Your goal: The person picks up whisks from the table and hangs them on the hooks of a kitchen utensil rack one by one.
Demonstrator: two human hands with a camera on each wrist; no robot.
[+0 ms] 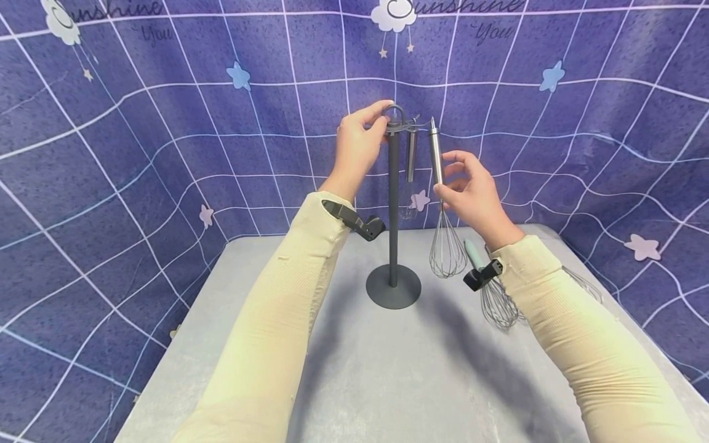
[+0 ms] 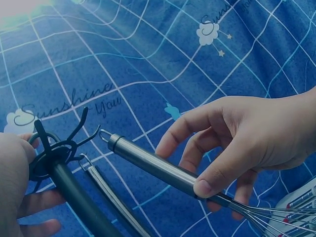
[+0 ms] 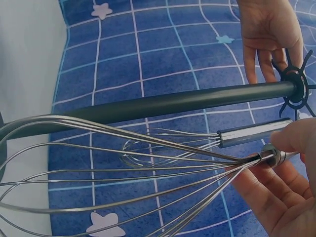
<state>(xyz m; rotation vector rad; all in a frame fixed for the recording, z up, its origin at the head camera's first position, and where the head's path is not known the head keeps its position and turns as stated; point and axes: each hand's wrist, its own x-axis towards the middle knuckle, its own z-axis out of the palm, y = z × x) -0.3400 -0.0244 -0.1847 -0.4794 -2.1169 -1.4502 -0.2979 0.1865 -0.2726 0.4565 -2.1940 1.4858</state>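
Observation:
A dark utensil stand (image 1: 393, 209) with a round base and a crown of hooks rises from the table. At its top, my left hand (image 1: 357, 140) pinches the ring between thumb and fingers. My right hand (image 1: 471, 191) holds a steel whisk (image 1: 436, 154) by the lower handle, wires downward, just right of the stand. In the left wrist view the hanging loop of this whisk (image 2: 148, 163) is right at the tip of one hook. A smaller whisk (image 1: 412, 157) hangs from a neighbouring hook; the right wrist view shows its steel handle (image 3: 254, 133) behind the held whisk's wires.
On the grey table (image 1: 354, 375), a whisk with a pale green handle (image 1: 473, 255) lies partly behind the right wrist camera. Wires of another whisk (image 1: 584, 284) show beyond the right sleeve. A blue-purple gridded cloth (image 1: 266, 160) hangs behind and at both sides.

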